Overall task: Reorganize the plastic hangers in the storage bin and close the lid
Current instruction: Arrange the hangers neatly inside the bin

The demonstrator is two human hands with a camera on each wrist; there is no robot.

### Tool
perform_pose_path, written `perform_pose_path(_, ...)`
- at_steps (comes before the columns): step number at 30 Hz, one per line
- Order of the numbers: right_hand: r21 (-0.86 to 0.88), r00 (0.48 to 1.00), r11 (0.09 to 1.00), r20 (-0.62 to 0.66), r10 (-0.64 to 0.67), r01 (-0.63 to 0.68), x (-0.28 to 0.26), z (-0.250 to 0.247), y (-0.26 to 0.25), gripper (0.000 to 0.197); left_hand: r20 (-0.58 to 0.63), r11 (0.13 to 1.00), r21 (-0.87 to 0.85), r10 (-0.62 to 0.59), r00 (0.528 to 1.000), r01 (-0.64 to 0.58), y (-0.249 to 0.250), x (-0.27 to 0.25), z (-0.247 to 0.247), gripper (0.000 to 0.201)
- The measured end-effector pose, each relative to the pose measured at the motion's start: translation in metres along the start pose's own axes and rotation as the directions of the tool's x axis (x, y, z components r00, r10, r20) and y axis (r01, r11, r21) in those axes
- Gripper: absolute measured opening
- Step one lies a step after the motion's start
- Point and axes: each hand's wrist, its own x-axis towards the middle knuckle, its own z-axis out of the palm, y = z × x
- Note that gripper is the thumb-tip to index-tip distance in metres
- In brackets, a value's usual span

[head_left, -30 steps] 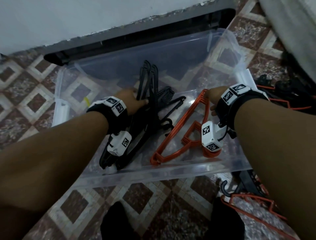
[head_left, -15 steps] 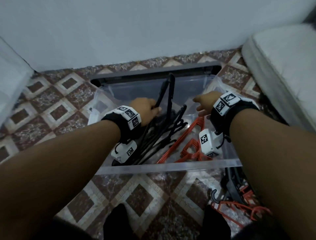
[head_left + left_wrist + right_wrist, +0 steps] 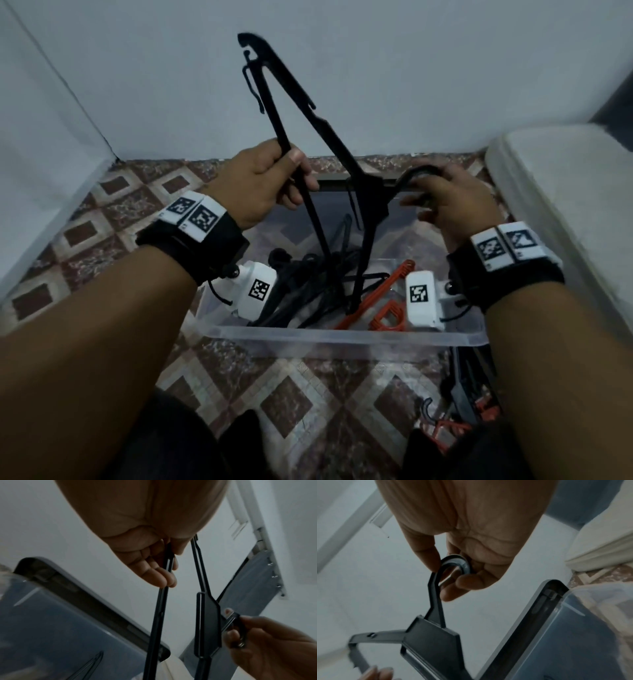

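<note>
A black plastic hanger (image 3: 301,113) is held up on end above the clear storage bin (image 3: 342,337). My left hand (image 3: 270,181) grips its bottom bar (image 3: 164,574). My right hand (image 3: 445,202) pinches its curved hook (image 3: 453,563) between thumb and fingers. The hanger's wide neck plate (image 3: 431,637) shows in both wrist views. More black hangers (image 3: 305,284) and orange hangers (image 3: 383,301) lie tangled in the bin. The bin's dark-rimmed lid (image 3: 335,185) stands open against the wall behind it.
The bin sits on patterned floor tiles (image 3: 291,404). A loose heap of black and orange hangers (image 3: 459,414) lies on the floor at the right. A white mattress (image 3: 565,192) lies along the right side. A grey wall rises close behind the bin.
My left hand has lifted a black hanger out of the bin and stood it upright. My right hand left the orange hangers and took hold of its hook. The head view tilted upward.
</note>
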Motion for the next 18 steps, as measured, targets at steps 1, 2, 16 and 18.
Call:
perform_pose_path(1,0.027,0.999,0.999,0.032,-0.023,0.022,0.001,0.0,-0.005,0.019,-0.012,0.999,-0.031,-0.034,0.999,0.033,-0.008,0.001,0.0,0.03)
perform_pose_path(2,0.044,0.997,0.998,0.062,-0.041,0.039,0.001,-0.001,-0.008,0.019,-0.021,0.995,-0.072,-0.076,0.997,0.074,-0.017,0.002,0.001,0.03)
perform_pose_path(16,-0.707,0.977,0.68,0.084,-0.196,0.197,0.017,-0.021,0.0,0.024,0.15,0.394,0.908,-0.628,0.763,0.145,-0.199,0.061,0.081,0.055)
perform_pose_path(18,-0.713,0.974,0.672,0.068,-0.217,0.199,0.021,-0.021,0.0,0.024,0.111,0.462,0.849,-0.632,0.767,0.257,-0.223,0.069,0.102,0.081)
